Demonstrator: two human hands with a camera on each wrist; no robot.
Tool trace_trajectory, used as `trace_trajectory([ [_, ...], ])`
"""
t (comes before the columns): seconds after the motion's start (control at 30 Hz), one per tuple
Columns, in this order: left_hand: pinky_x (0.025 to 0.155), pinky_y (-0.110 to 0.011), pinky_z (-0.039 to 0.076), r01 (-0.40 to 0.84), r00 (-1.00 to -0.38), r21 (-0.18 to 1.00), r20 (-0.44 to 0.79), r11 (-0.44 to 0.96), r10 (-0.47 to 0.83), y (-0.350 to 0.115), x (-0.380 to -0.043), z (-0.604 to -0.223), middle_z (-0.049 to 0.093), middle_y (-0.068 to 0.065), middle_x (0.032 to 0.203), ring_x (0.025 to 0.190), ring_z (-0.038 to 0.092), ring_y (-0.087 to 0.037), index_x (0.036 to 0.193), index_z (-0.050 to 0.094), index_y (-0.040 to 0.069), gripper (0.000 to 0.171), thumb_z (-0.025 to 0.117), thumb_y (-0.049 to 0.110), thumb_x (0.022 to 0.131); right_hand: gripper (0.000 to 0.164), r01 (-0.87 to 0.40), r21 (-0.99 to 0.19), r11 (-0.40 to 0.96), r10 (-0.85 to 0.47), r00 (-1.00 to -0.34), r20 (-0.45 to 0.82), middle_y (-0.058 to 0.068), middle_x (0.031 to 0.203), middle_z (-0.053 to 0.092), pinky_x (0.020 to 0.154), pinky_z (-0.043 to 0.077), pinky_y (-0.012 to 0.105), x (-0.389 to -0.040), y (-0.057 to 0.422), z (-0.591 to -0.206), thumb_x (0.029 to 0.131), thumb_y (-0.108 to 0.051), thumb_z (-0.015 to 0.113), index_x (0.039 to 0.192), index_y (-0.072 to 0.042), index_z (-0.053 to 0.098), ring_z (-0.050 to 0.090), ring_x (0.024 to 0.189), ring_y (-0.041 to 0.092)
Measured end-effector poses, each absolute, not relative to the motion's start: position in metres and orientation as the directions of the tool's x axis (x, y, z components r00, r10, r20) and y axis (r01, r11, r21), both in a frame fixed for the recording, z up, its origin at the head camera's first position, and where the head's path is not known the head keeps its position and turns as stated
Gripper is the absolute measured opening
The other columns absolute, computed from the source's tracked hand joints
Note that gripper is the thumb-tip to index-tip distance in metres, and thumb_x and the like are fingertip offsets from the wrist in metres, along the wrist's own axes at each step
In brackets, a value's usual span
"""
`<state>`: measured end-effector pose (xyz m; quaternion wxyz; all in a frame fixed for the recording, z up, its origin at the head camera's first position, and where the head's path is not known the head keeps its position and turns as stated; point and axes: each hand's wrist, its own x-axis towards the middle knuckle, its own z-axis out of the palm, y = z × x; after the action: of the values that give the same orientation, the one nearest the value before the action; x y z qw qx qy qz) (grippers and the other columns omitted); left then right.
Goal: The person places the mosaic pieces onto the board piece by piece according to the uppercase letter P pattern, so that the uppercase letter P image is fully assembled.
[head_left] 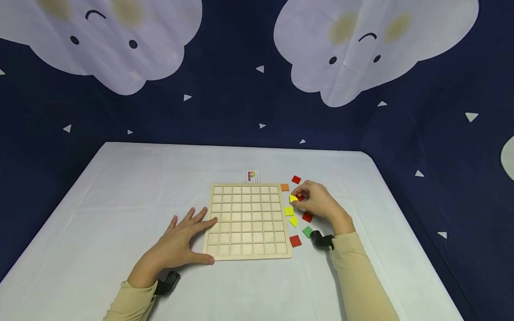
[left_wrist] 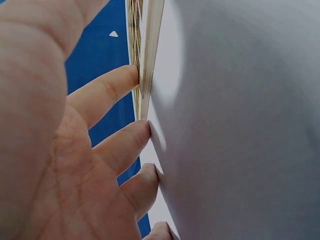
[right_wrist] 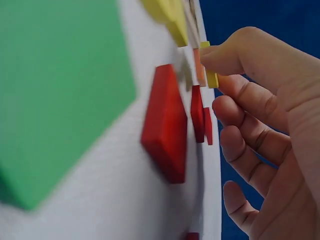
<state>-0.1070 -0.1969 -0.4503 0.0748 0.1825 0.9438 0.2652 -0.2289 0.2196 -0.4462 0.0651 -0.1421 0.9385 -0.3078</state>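
Observation:
A square wooden grid board (head_left: 247,220) lies flat on the white table. At its left edge rests my left hand (head_left: 180,243), fingers spread, the index fingertip over the rim and the thumb at the near left corner. In the left wrist view, the index finger (left_wrist: 110,92) touches the board's side (left_wrist: 152,47). My right hand (head_left: 319,203) pinches a yellow tile (right_wrist: 213,81) between thumb and index finger, just off the table at the board's right. Under that hand a red tile (head_left: 300,198) is partly hidden; another yellow tile (head_left: 289,211) lies close by.
Beside the board's right edge lie an orange tile (head_left: 284,187), a yellow rounded piece (head_left: 294,221), a green tile (head_left: 307,232) and more red tiles (head_left: 295,241). A small printed grid card (head_left: 251,176) sits beyond the far edge. Dark cloud-patterned fabric (head_left: 233,111) hangs behind.

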Motion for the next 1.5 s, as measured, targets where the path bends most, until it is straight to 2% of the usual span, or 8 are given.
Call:
trace_trajectory([
  [0.23, 0.12, -0.088, 0.01, 0.314, -0.918, 0.53, -0.043, 0.788, 0.395, -0.198, -0.108, -0.451, 0.037, -0.016, 0.173, 0.162, 0.022, -0.054, 0.158, 0.057, 0.022, 0.108, 0.094, 0.065, 0.067, 0.023, -0.234, -0.658, 0.716, -0.32, -0.947, -0.01, 0.004, 0.1, 0.069, 0.084, 0.053, 0.032, -0.224, 0.213, -0.438, 0.091, -0.018, 0.084, 0.111, -0.009, 0.079, 0.061, 0.093, 0.02],
  [0.57, 0.122, -0.086, 0.009, 0.313, -0.913, 0.561, -0.046, 0.767, 0.406, -0.201, -0.11, -0.454, 0.037, -0.013, 0.174, 0.163, 0.02, -0.053, 0.164, 0.046, 0.013, 0.125, 0.097, 0.063, 0.062, 0.022, -0.253, -0.709, 0.658, -0.369, -0.929, -0.011, 0.004, 0.099, 0.072, 0.084, 0.057, 0.029, -0.225, 0.191, -0.435, 0.091, -0.016, 0.084, 0.11, -0.007, 0.078, 0.064, 0.092, 0.017],
  [0.9, 0.122, -0.085, 0.006, 0.312, -0.911, 0.579, -0.041, 0.753, 0.41, -0.203, -0.109, -0.455, 0.036, -0.014, 0.174, 0.163, 0.019, -0.054, 0.164, 0.046, 0.012, 0.123, 0.097, 0.061, 0.064, 0.02, -0.293, -0.718, 0.631, -0.426, -0.905, -0.005, 0.005, 0.107, 0.073, 0.09, 0.058, 0.031, -0.232, 0.161, -0.434, 0.092, -0.014, 0.084, 0.109, -0.007, 0.078, 0.065, 0.095, 0.016],
  [1.5, 0.123, -0.084, 0.007, 0.318, -0.912, 0.573, -0.034, 0.755, 0.409, -0.204, -0.11, -0.456, 0.036, -0.013, 0.174, 0.164, 0.019, -0.053, 0.164, 0.047, 0.013, 0.121, 0.097, 0.062, 0.065, 0.019, -0.325, -0.671, 0.666, -0.465, -0.885, -0.033, 0.004, 0.105, 0.072, 0.089, 0.055, 0.028, -0.243, 0.121, -0.44, 0.091, -0.015, 0.084, 0.107, -0.007, 0.079, 0.063, 0.094, 0.015],
])
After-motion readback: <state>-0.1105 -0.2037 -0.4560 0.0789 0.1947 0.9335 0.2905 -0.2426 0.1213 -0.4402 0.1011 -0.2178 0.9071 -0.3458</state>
